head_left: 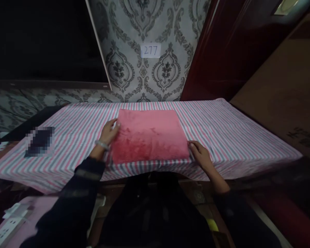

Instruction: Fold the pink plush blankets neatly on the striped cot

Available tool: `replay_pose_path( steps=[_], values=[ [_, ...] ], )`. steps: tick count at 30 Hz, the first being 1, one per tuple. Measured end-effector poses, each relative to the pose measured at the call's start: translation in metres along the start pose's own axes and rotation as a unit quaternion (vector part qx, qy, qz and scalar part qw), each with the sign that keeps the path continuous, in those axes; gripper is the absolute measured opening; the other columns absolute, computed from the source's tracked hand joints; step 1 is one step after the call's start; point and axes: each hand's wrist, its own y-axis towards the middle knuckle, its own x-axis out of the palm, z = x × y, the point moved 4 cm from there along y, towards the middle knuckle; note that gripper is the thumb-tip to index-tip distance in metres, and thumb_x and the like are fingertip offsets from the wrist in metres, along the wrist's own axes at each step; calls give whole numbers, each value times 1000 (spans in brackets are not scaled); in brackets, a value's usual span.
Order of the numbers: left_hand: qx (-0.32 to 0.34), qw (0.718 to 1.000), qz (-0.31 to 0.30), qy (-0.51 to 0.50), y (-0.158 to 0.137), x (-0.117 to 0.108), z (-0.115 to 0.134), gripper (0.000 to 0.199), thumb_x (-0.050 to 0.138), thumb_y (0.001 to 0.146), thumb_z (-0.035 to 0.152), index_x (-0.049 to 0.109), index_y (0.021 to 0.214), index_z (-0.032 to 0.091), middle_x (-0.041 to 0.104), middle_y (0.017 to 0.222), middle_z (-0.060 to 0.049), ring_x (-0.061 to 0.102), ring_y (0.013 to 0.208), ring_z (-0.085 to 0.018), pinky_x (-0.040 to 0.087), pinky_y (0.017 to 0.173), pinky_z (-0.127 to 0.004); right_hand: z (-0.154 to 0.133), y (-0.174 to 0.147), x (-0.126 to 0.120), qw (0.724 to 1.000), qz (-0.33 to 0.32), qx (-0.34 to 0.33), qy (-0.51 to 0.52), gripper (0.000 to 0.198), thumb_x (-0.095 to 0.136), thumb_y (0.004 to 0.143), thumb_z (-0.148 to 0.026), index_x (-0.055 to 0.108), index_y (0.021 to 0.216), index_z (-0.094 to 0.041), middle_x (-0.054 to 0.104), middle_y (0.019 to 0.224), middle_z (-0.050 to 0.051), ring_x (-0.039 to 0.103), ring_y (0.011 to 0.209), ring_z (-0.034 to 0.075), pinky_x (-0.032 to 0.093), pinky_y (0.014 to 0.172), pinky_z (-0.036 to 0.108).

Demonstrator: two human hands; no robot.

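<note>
A pink plush rectangle (151, 136), flat and soft-looking, lies on the striped cloth straight in front of me. Whether it is a cushion or a folded piece of fabric I cannot tell. At its left edge is my left hand (109, 132), the thumb over the plush and the fingers curled at the side; a bracelet circles that wrist. My right hand (200, 155) pinches the lower right edge between thumb and fingers. Darker, ruffled pile shows on the plush toward its near left part.
Pink, grey and white striped cloth (222, 134) covers the table and hangs over its front. A blurred-out dark item (40, 141) lies at left. Behind are a large screen (46, 41) and a "277" label (150, 50). A cardboard box (281, 86) stands right; a power strip (9, 227) lies lower left.
</note>
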Motion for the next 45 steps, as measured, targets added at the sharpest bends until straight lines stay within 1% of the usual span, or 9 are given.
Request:
replay_pose_path(
  steps=[4, 7, 18, 21, 25, 29, 33, 38, 45],
  values=[
    [-64, 997, 26, -28, -88, -15, -33, 64, 54, 77, 72, 65, 106, 17, 69, 100, -9, 65, 93, -25, 54, 90, -40, -7, -28, 5, 999, 28, -25, 30, 51, 45, 93, -67, 65, 104, -22, 69, 106, 11, 64, 101, 28, 52, 95, 45],
    [-54, 998, 18, -19, -120, -10, -34, 56, 59, 76, 67, 64, 102, 18, 66, 93, -6, 63, 88, -23, 52, 87, -38, -13, -31, 13, 998, 24, -50, -2, 47, 52, 89, -67, 66, 96, -23, 67, 105, 13, 62, 103, 30, 50, 95, 47],
    [6, 1000, -23, 4, -112, -9, -32, 27, 54, 83, 47, 59, 72, 23, 60, 81, -3, 57, 82, -21, 48, 81, -35, 1, -28, 4, 992, 73, -103, -14, 41, 56, 87, -62, 62, 77, -23, 64, 84, 8, 61, 85, 26, 50, 82, 43],
    [36, 999, 1, 33, -115, -19, -30, 26, 51, 86, 45, 61, 77, 23, 63, 85, -5, 60, 87, -22, 50, 84, -36, 0, -30, -4, 991, 108, -74, -5, 43, 54, 90, -62, 66, 91, -21, 68, 94, 9, 63, 90, 26, 52, 83, 43],
    [132, 973, 114, 148, -110, -21, 12, 40, 44, 92, 42, 65, 114, 14, 66, 118, -17, 58, 118, -30, 45, 104, -47, -55, -20, 2, 976, 156, -143, -57, 48, 39, 101, -51, 62, 127, -18, 66, 123, 15, 59, 118, 29, 45, 103, 50],
    [216, 938, 10, 272, -94, 23, 61, 54, 39, 97, 37, 51, 143, 10, 48, 153, -20, 37, 147, -33, 23, 121, -60, -138, 2, 59, 955, 14, -234, -181, 53, 32, 104, -39, 43, 152, -19, 44, 157, 13, 34, 148, 29, 27, 118, 54],
    [170, 919, -39, 353, -79, 55, 57, 57, 39, 98, 38, 49, 146, 8, 41, 157, -24, 33, 150, -38, 21, 119, -67, -174, 4, 118, 929, -90, -258, -250, 53, 38, 104, -37, 42, 155, -20, 35, 163, 12, 26, 151, 31, 19, 121, 56],
    [154, 910, -61, 381, -80, 65, 32, 60, 39, 100, 42, 47, 150, 10, 40, 158, -24, 35, 149, -38, 25, 117, -67, -149, -1, 133, 925, -99, -243, -276, 57, 43, 103, -46, 43, 155, -23, 36, 163, 8, 27, 151, 31, 21, 121, 53],
    [154, 911, -58, 378, -80, 65, 30, 60, 38, 100, 43, 47, 150, 11, 40, 158, -23, 34, 149, -39, 26, 117, -67, -69, 10, 68, 936, -30, -98, -336, 59, 33, 104, -47, 43, 154, -19, 36, 162, 11, 26, 151, 33, 28, 118, 57]
  ],
)
